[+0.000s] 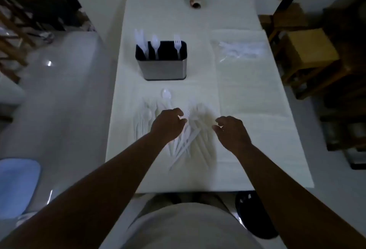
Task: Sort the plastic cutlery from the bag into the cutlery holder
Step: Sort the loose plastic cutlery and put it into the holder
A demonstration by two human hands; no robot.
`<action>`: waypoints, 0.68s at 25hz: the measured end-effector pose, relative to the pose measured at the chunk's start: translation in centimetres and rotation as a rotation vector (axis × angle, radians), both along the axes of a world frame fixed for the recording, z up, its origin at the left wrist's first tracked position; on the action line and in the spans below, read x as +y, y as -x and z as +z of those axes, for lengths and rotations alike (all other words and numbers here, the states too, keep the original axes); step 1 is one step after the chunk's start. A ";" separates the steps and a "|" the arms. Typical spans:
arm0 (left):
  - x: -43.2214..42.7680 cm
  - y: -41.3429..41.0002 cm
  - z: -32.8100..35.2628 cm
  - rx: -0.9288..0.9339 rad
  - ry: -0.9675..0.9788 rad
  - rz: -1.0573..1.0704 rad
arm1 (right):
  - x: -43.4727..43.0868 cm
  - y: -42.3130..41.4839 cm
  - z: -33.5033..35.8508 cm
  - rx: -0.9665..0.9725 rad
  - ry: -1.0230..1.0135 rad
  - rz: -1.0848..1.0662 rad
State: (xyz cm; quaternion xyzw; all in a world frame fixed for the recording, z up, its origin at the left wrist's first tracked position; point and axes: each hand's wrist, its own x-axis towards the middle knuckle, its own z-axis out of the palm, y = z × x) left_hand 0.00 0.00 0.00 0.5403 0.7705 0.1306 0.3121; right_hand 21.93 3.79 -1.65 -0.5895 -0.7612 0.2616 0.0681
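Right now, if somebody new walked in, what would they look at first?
Probably the left hand and right hand, both over a messy heap of white plastic cutlery at the near end of the white table. Next comes the shiny metal cutlery holder just behind the heap, with knives, a spoon and a fork sticking up from it. To its right lies a clear bag with more pieces inside.

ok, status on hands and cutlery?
Left hand curled over loose cutlery pile, grip unclear. Right hand loose, empty, beside pile. Cutlery holder holds a few pieces; bag not empty. Nothing blocking holder.
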 end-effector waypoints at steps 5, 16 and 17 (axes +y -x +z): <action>-2.7 0.3 -4.6 0.088 0.113 0.140 | 0.5 2.4 -2.2 -0.071 0.048 -0.053; -1.8 -1.1 -5.9 0.162 0.149 0.271 | 4.9 5.9 -4.3 -0.221 0.197 -0.130; -1.8 -1.2 -6.0 0.169 0.158 0.255 | 4.9 5.8 -4.4 -0.224 0.212 -0.110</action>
